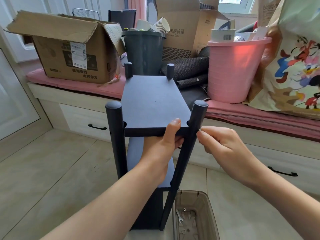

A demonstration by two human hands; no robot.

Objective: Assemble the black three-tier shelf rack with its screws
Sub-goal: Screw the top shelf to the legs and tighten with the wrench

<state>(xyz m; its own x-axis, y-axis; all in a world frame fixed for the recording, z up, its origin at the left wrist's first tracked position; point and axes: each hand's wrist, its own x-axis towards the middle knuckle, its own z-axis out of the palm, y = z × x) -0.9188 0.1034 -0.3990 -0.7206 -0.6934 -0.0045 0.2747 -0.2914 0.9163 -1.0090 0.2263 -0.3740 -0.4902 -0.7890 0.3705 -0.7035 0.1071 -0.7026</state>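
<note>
The black three-tier shelf rack (152, 101) stands upright on the tiled floor, its top board between black round posts. My left hand (164, 144) grips the near edge of the top board, thumb on top and fingers underneath. My right hand (223, 146) pinches something small and pale, likely a screw (199, 130), against the near right post (194, 129) at the level of the top board. The two lower boards show below my left arm.
A brown plastic bin (204, 203) at the rack's foot holds a small wrench (179, 218) and loose hardware. Behind stand a bench with a pink cushion (72, 84), a cardboard box (69, 49), a dark bin (143, 51), a pink bucket (232, 70) and a cartoon-print bag (294, 66).
</note>
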